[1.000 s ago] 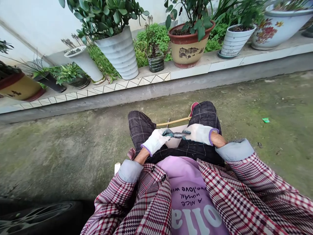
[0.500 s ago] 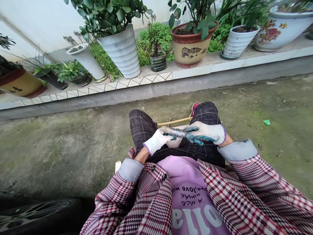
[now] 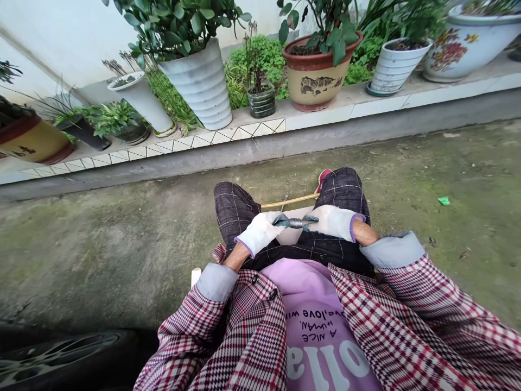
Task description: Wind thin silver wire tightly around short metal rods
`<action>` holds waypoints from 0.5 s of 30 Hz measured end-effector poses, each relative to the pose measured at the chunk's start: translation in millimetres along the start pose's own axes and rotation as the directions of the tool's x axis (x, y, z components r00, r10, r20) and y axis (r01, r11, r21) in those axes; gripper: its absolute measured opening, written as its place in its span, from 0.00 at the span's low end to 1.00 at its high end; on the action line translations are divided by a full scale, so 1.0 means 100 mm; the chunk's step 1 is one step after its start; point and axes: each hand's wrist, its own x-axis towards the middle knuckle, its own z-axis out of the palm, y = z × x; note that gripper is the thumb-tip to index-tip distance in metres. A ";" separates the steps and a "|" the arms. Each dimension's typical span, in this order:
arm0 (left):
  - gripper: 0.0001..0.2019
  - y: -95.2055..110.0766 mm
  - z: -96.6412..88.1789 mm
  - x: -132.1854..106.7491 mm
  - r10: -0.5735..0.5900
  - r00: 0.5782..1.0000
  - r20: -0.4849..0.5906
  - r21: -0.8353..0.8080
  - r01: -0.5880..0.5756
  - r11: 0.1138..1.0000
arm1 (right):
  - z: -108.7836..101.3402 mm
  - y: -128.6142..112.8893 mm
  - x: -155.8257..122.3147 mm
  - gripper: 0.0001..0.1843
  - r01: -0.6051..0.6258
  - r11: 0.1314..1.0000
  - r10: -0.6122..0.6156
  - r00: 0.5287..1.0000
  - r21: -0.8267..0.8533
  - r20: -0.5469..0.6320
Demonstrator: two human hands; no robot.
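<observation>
Coil (image 3: 296, 223) is held level between two hands, just above the person's lap, its silvery windings showing in the middle and both its ends running into the gloves (image 3: 257, 232).

In the head view, the only one I have, I see the left hand (image 3: 264, 228) closed round the coil's left end, its fingers curled in. The right hand (image 3: 330, 221) is closed too, its fingers drawn together on the right end. How firm either grip is, I cannot tell from here. Both gloves are white with teal on the fingers and a purple cuff (image 3: 352, 228).

Below the coil I make out a pale sheet (image 3: 290, 237), partly hidden by the hands, between the legs of the dark checked trousers (image 3: 230, 209). Just beyond, a yellow rod (image 3: 290, 202) spans the gap between the knees, near a red shoe (image 3: 323, 178) on the right.

On the far side, a tiled ledge (image 3: 366, 108) carries a row of plants, among them a ribbed white pot (image 3: 203, 89), a small dark pot (image 3: 261, 102) and a tan pot (image 3: 315, 84). A green scrap (image 3: 444, 201) lies on the ground to the right; a wheel (image 3: 77, 355) shows near left.
</observation>
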 end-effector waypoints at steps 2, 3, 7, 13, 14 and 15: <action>0.09 0.02 0.03 -0.01 -0.022 0.999 -0.043 -0.030 0.021 0.999 | -0.01 0.03 0.07 0.09 -0.015 0.995 0.010 0.998 -0.095 -0.058; 0.09 0.02 0.04 -0.01 -0.032 0.998 -0.063 -0.087 0.026 0.996 | -0.01 0.03 0.10 0.09 -0.033 0.989 0.019 0.995 -0.147 -0.100; 0.08 0.03 0.13 0.01 -0.157 0.986 -0.046 -0.456 0.119 0.882 | 0.00 -0.06 0.14 0.14 -0.103 0.977 0.049 0.960 -0.187 -0.274; 0.12 0.02 0.12 0.04 -0.242 0.966 0.086 -0.756 0.222 0.616 | 0.08 -0.17 0.07 0.21 -0.127 0.936 0.150 0.988 0.329 -0.046; 0.14 0.01 0.10 0.04 -0.225 0.968 0.108 -0.776 0.223 0.591 | 0.10 -0.17 0.06 0.22 -0.131 0.913 0.139 0.990 0.386 0.006; 0.16 0.00 0.08 0.03 -0.200 0.971 0.132 -0.790 0.225 0.570 | 0.11 -0.18 0.05 0.23 -0.128 0.895 0.115 0.992 0.427 0.055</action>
